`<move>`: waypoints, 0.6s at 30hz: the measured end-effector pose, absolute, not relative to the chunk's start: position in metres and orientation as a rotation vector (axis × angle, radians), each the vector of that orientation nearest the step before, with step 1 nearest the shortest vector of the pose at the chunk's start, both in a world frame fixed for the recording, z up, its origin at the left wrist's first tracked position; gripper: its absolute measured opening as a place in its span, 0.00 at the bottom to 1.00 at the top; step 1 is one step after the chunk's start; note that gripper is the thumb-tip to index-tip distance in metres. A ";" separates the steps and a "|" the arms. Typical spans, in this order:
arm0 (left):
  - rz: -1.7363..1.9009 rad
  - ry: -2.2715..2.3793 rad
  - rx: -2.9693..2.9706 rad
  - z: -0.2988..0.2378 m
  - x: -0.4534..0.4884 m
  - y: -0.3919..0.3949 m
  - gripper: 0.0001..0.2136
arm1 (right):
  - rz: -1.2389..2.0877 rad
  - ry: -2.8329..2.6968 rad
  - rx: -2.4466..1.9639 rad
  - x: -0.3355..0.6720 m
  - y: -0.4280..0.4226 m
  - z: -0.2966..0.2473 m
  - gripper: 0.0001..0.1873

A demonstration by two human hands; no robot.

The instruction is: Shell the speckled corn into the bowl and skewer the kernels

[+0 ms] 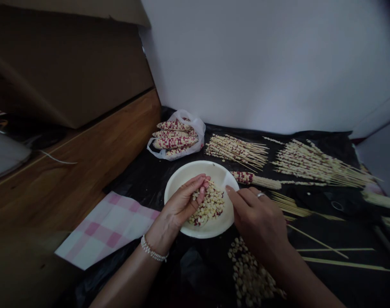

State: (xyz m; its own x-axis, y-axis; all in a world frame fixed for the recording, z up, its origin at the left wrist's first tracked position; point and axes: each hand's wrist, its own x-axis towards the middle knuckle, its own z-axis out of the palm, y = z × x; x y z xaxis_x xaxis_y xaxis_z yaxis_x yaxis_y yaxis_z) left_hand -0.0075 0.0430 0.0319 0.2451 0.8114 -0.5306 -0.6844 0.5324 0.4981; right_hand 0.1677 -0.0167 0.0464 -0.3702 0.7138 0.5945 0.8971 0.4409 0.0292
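Observation:
My left hand (188,199) is over a white bowl (175,184), its fingers closed in a pinch. A short pale end of a thin bamboo skewer (211,182) shows at its fingertips; the rest is hidden. Loose cream and dark red corn kernels (211,204) lie in the bowl below. At the bowl's right rim is my right hand (257,214), seen from the back with a ring on one finger. Its fingers are bent together, and what they hold, if anything, is hidden.
Behind the bowl, a plastic bag (199,128) holds corn cobs (175,142). Kernel-covered skewers lie in two piles, one centre (236,149), one right (307,164). A partly stripped cob (262,180), bare skewers (291,205), loose kernels (251,273) and a checked cloth (108,226) surround the bowl.

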 end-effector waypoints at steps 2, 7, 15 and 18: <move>1.028 0.839 0.183 0.032 -0.007 0.043 0.10 | -0.488 -2.186 -1.335 0.167 -0.017 0.046 0.16; 1.046 0.826 0.274 0.032 -0.005 0.040 0.08 | -0.489 -2.186 -1.318 0.166 -0.016 0.044 0.16; 1.043 0.859 0.339 0.031 -0.004 0.041 0.06 | -0.512 -2.184 -1.326 0.166 -0.016 0.044 0.15; 1.035 0.852 0.359 0.030 -0.005 0.041 0.07 | -0.515 -2.180 -1.313 0.165 -0.017 0.044 0.15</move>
State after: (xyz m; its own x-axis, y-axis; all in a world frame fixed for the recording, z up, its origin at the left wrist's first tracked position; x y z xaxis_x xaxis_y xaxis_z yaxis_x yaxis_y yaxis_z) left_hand -0.0048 0.0408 0.0296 0.2368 0.8634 -0.4455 -0.6035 0.4901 0.6290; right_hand 0.1650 -0.0169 0.0443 -0.3807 0.6849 0.6213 0.8905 0.4525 0.0468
